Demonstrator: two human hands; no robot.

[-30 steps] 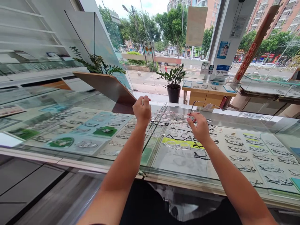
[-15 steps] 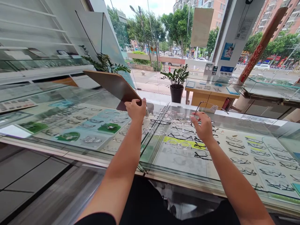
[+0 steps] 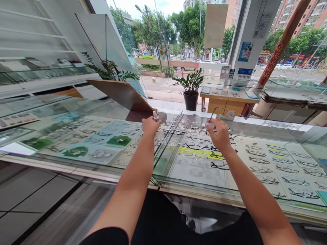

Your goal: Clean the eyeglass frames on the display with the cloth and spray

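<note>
I stand at a glass display counter (image 3: 194, 177) full of eyeglass frames. My left hand (image 3: 150, 125) is closed round a small white spray bottle (image 3: 155, 116) that rests low on the glass top. My right hand (image 3: 217, 134) pinches a pair of thin black-rimmed glasses (image 3: 224, 114) by a temple, holding them just above the glass; the lenses point away from me. Rows of frames lie on trays under both hands.
A tilted brown-backed mirror (image 3: 120, 93) stands on the counter just beyond my left hand. A potted plant (image 3: 190, 90) and a yellow display table (image 3: 228, 98) stand behind the counter. Glass shopfront and street lie beyond. Another glass case (image 3: 293, 90) is at the right.
My left hand has come down from raised to the counter top with the bottle. The right hand has stayed near the same place with the glasses.
</note>
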